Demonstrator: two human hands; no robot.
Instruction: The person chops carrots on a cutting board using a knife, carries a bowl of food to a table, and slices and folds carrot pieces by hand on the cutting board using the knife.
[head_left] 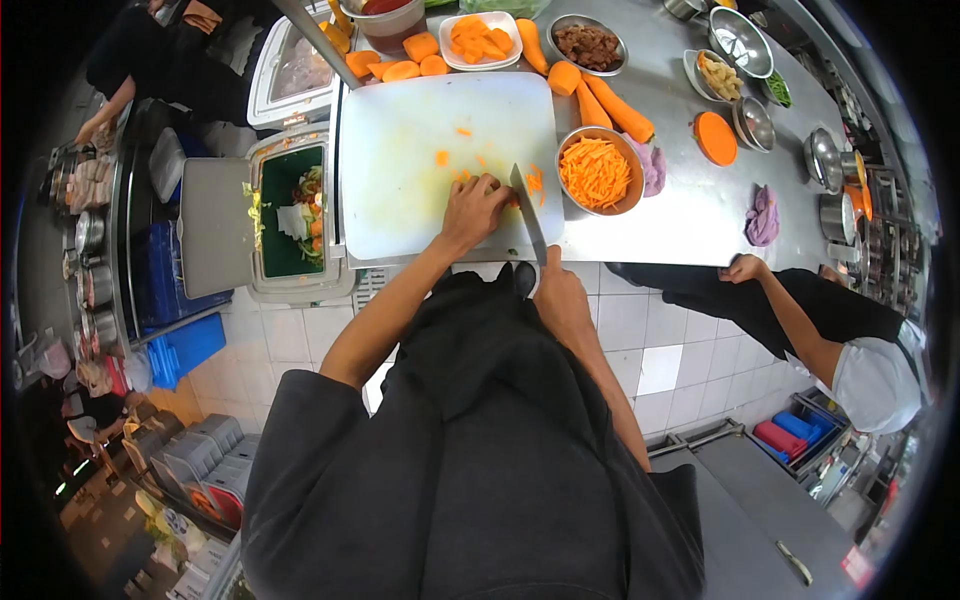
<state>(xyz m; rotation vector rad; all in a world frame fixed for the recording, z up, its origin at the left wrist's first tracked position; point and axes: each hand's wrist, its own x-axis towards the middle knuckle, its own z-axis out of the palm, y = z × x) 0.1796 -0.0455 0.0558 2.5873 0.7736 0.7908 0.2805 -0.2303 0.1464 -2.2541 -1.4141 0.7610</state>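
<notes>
My right hand [561, 290] is closed round the handle of a knife [529, 210], whose blade points away from me over the right side of a white cutting board [400, 140]. Just left of the blade, my left hand [475, 212] rests on the board with fingers bent together; what lies under the fingertips is mostly hidden. Thin orange shreds [535, 182] lie right of the blade, and small orange bits are scattered on the board. Beside the board on the right, a metal bowl [632, 188] holds a heap of shredded carrot [594, 173].
Whole carrots [617, 108], a bowl of brown meat [588, 46] and a white dish with orange pieces [484, 40] stand behind the board. A scrap bin [268, 276] adjoins its left. A co-worker [850, 340] stands at the right; another person is at the upper left.
</notes>
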